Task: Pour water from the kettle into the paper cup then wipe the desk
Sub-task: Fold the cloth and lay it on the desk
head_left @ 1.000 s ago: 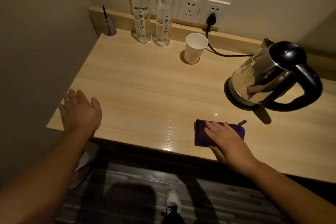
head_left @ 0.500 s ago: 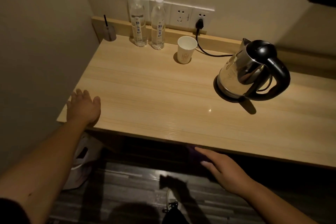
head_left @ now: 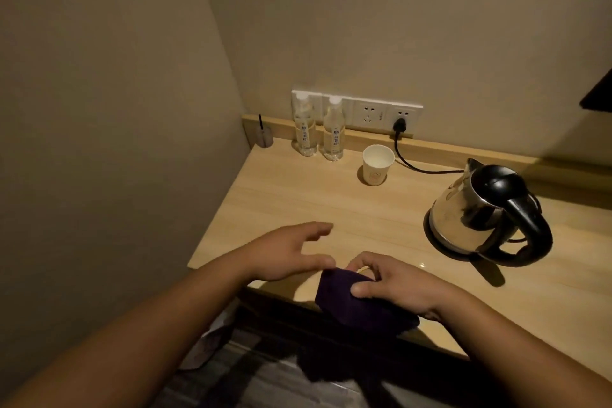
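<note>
Right hand (head_left: 402, 288) grips purple cloth (head_left: 351, 300) at desk (head_left: 298, 202) edge, left hand (head_left: 288, 253) spread beside; kettle (head_left: 477, 212) stands near.

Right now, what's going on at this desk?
A person stands at a wooden desk, holding a purple cloth at its front edge. The right hand has the cloth pinched in its grip, while the left hand is open beside it with the thumb touching the cloth. The kettle sits on its base to the right, untouched. The paper cup stands upright near the back wall beside two bottles.
</note>
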Available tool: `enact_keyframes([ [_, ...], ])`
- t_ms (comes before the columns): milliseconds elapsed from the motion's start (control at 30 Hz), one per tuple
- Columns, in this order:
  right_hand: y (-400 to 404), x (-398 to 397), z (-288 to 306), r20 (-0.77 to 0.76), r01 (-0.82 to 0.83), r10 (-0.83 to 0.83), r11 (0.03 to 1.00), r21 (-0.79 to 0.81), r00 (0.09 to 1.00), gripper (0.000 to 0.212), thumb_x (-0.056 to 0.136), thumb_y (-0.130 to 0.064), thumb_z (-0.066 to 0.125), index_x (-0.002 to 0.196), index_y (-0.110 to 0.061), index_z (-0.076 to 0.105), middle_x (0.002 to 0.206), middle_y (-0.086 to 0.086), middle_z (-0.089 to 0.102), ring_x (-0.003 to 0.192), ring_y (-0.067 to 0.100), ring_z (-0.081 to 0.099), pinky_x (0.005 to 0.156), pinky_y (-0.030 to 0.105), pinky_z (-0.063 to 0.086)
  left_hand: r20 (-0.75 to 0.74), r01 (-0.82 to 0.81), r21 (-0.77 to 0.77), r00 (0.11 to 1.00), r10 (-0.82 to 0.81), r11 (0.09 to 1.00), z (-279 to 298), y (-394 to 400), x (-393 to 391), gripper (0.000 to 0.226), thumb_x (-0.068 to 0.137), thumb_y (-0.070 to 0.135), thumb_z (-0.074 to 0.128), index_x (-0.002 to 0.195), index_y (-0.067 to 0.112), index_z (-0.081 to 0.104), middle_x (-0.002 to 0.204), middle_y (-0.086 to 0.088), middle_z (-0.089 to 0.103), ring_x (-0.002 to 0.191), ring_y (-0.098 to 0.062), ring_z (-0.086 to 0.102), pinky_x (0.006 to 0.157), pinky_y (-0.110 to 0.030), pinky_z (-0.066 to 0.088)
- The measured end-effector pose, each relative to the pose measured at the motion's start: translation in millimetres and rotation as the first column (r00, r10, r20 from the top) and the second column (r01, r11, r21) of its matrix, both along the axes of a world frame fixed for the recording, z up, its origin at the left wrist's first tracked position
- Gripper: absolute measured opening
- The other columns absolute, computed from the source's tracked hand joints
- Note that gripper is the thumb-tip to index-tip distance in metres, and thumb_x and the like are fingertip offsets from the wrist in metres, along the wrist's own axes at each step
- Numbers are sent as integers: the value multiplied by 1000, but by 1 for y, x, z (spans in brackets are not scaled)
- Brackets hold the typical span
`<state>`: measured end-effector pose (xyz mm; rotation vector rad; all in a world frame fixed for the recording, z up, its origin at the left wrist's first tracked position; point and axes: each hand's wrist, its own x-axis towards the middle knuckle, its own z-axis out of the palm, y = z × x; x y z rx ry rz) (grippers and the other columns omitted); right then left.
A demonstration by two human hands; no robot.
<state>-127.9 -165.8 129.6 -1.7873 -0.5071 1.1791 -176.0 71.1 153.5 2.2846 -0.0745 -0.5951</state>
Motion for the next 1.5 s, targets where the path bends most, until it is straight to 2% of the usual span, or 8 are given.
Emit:
enact_keyframes([
  [100,20,12,11,207,-98,112,992,-77,972,27,79,-48,69,95,-32,54,85,5,66,67,12,59,57,28,43,-51,144,58,989,-141,988,14,-4,5,75,82,44,74,146,26,39,137,7,54,122,-8,51,101,-27,41],
  [267,45,24,23,373,-188,230,971,-145,899,26,78,-39,71,89,-34,48,82,-8,61,69,5,56,59,20,43,60,278,247,952,-301,928,13,19,8,27,89,34,65,112,20,63,97,4,63,85,-15,55,78,-36,47],
  [400,56,30,16,441,-283,396,911,-300,806,24,81,-40,64,101,-36,54,96,-13,61,85,6,58,66,21,44,71,288,282,945,-319,915,4,56,10,22,92,35,60,110,23,61,100,6,61,88,-14,55,79,-38,48],
  [733,121,55,-33,542,-4,257,906,-423,800,18,84,-31,61,101,-28,61,90,-9,63,83,12,59,67,27,44,156,276,421,916,-369,864,-56,155,64,19,90,32,58,109,30,57,106,7,59,90,-15,55,77,-35,46],
  [1000,162,88,-90,926,275,244,905,-324,288,19,70,-14,71,86,-18,61,82,3,62,71,21,56,58,31,42,447,50,576,817,-365,816,-99,169,94,40,70,19,79,105,30,63,103,11,65,94,-11,59,84,-28,49],
  [1200,161,30,-143,845,141,252,924,-354,472,28,82,-42,56,100,-22,65,113,-3,64,100,19,60,85,32,49,202,229,698,846,-493,679,-177,184,38,79,42,12,93,117,18,69,126,-5,66,114,-19,63,97,-36,46],
  [1367,147,15,-141,777,97,368,873,-477,511,60,93,-58,33,132,-20,55,144,1,48,132,21,45,110,38,29,86,297,718,860,-503,630,-171,185,24,81,88,1,48,154,14,4,157,-5,-13,147,-18,-6,112,-40,-12],
  [1500,146,19,-121,782,77,412,862,-500,468,68,93,-63,18,124,-21,62,135,1,58,124,21,54,103,40,38,65,299,655,892,-446,694,-156,180,28,64,98,22,33,155,19,7,163,-1,-3,149,-18,-3,117,-40,-9],
])
